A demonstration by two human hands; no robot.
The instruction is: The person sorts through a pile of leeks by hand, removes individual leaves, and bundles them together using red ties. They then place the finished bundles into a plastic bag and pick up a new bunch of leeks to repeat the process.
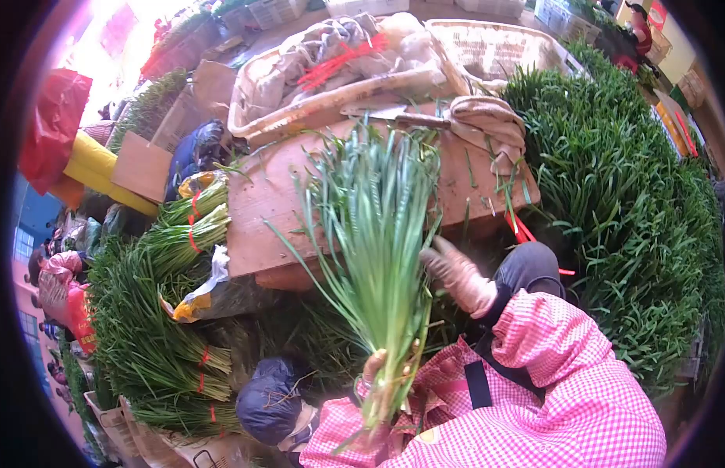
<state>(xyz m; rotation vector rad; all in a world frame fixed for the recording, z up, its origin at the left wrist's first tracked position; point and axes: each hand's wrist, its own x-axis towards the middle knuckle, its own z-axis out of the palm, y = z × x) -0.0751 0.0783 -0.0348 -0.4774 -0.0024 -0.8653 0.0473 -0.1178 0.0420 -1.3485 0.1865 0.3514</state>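
Observation:
A large loose bunch of garlic chives [370,234] stands tilted in front of me, its leaf tips over the wooden board [261,203] and its pale stem ends low by my lap. My left hand [374,366] is closed around the lower stems, partly hidden behind them. In a pale work glove, my right hand [460,273] is at the right side of the leaves, fingers stretched toward them and a little blurred. On the board's far edge lie a knife [421,120] with a dark handle and a folded beige cloth [491,125].
Bunches tied with red bands [195,222] are stacked at the left. A big heap of greens [612,210] fills the right side. Behind the board stand a white crate [253,117] holding cloth and red ties [343,61], and another white crate [495,39].

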